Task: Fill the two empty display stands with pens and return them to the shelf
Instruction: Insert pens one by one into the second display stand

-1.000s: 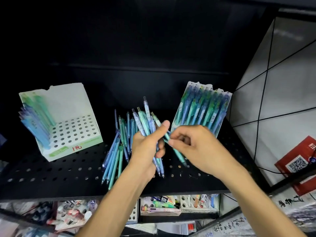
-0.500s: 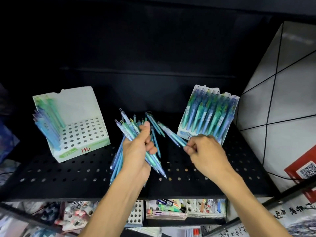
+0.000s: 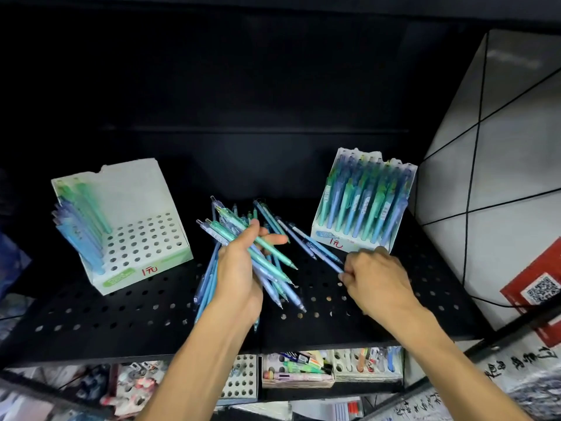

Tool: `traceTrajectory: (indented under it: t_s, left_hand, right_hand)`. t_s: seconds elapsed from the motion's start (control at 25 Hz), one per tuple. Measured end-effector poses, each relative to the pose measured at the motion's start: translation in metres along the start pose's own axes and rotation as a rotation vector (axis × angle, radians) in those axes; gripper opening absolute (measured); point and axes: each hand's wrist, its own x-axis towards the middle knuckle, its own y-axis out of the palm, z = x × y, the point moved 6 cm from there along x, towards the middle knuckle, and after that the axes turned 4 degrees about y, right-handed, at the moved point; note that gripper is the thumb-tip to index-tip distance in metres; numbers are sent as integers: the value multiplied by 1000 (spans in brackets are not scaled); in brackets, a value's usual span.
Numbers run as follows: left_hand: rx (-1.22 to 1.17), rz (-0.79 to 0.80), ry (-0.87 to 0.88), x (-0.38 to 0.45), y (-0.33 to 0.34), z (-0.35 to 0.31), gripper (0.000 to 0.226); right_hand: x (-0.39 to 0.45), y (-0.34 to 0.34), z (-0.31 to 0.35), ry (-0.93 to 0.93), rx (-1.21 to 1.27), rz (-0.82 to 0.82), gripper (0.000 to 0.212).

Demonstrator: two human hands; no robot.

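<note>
Head view, with places given relative to the black perforated shelf (image 3: 91, 314). At its left rear stands the part-filled display stand (image 3: 145, 238), pens only in its leftmost holes; at its right rear the full display stand (image 3: 361, 205) shows every row occupied. Over the shelf's middle your left hand (image 3: 239, 278) has its fingers curled round a splayed bundle of pens (image 3: 258, 262), with more loose pens (image 3: 206, 284) lying on the shelf beneath it. Your right hand (image 3: 373, 278), near the shelf's right front just before the full stand, pinches two or three separated pens (image 3: 315, 247) by their lower ends. Risk: the bundle fans out loosely, so any slackening of your left grip would probably spill pens over the shelf's front edge onto the stock below; carrying your pinched pens to the already full stand would find no free hole. Compared with half a second ago, your right hand has drawn farther right and away from the bundle, and your left hand has tilted the bundle flatter.
</note>
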Motion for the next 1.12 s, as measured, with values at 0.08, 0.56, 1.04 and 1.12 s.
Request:
traceTrajectory:
  t_s: [0.08, 0.56, 1.04, 1.12]
  left_hand:
    - [-77, -30, -2, 1, -2, 2, 15]
    - [-46, -57, 19, -2, -4, -4, 20]
    - [-140, -127, 23, 1, -32, -18, 13]
    - [-113, -116, 17, 1, -29, -18, 22]
  right_hand:
    - [-2, -4, -3, 5, 90, -17, 19]
    - [5, -36, 52, -119, 359, -238, 36]
    - [51, 2, 67, 48, -21, 71, 24]
    - [50, 3, 66, 75, 28, 127, 26]
